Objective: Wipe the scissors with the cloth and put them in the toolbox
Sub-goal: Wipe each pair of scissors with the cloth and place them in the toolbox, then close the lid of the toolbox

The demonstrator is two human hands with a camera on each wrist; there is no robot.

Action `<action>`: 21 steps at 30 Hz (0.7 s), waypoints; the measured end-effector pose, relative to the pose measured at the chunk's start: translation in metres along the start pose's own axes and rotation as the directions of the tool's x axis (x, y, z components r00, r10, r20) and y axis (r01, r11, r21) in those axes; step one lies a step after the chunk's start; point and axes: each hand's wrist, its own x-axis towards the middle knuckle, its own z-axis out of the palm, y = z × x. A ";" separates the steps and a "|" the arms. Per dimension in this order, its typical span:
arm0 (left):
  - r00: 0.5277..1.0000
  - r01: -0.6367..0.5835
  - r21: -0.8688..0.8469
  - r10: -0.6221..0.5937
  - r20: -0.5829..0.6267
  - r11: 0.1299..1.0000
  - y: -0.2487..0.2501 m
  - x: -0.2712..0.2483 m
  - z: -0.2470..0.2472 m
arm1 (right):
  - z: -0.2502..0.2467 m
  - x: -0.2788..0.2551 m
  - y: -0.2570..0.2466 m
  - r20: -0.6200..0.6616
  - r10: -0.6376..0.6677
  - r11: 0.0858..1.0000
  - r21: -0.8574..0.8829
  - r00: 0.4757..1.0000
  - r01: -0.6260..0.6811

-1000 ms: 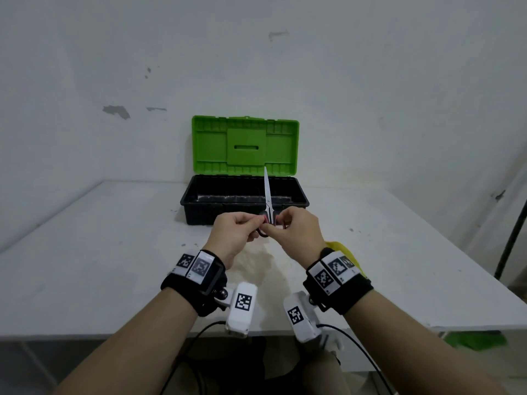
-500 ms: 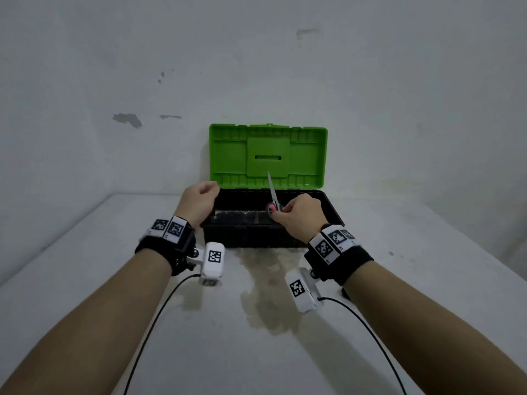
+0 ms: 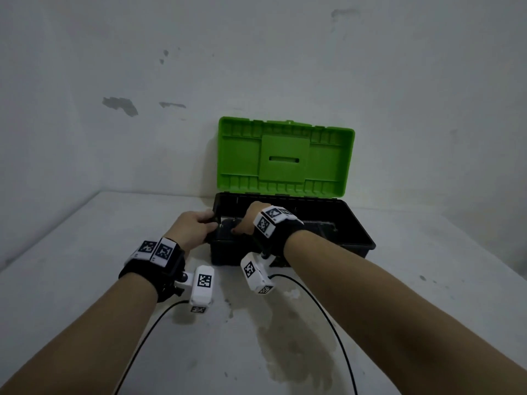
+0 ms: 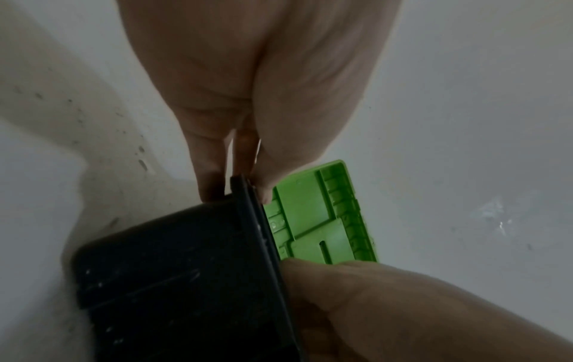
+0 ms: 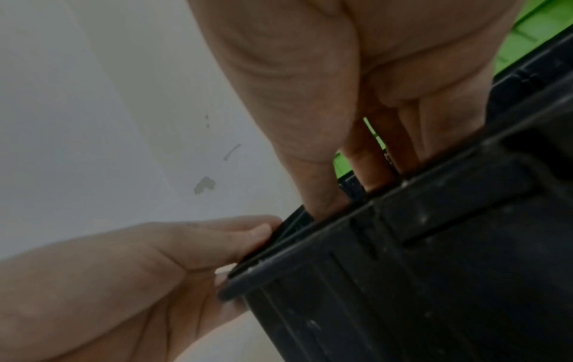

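The toolbox point(image 3: 358, 243) is a black tub with its green lid point(image 3: 285, 158) standing open against the wall. My left hand point(image 3: 196, 227) grips the rim at the tub's left end; in the left wrist view its fingers point(image 4: 214, 186) lie outside the wall point(image 4: 186, 269) and the thumb over the rim. My right hand point(image 3: 248, 220) reaches down inside the left part of the tub. Of the scissors I see only a small metal glint point(image 5: 387, 156) pinched between the right hand's fingers point(image 5: 369, 166); the tub's front wall point(image 5: 434, 269) hides the rest. No cloth is in view.
The toolbox stands at the back of a white table point(image 3: 85, 280), close to a white wall. A pale brown stain point(image 3: 293, 346) marks the tabletop near me. Two black cables point(image 3: 328, 323) trail from my wrists toward the front edge.
My right hand has gone down from above the tub into its left part, and the upright blade no longer shows. My left hand stays on the tub's left end.
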 end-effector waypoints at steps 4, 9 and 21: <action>1.000 -0.002 -0.045 0.003 0.006 0.999 -0.004 0.001 -0.001 | 0.002 0.002 -0.009 0.018 -0.077 0.993 -0.086 0.997 0.078; 1.000 0.007 -0.024 -0.007 0.009 1.000 -0.006 0.004 -0.003 | 0.011 0.013 -0.013 0.096 -0.118 0.983 -0.129 0.988 0.130; 0.993 -0.042 0.142 0.057 -0.104 0.989 0.038 0.012 -0.005 | -0.031 0.009 0.102 -0.070 0.286 0.896 0.374 0.956 -0.241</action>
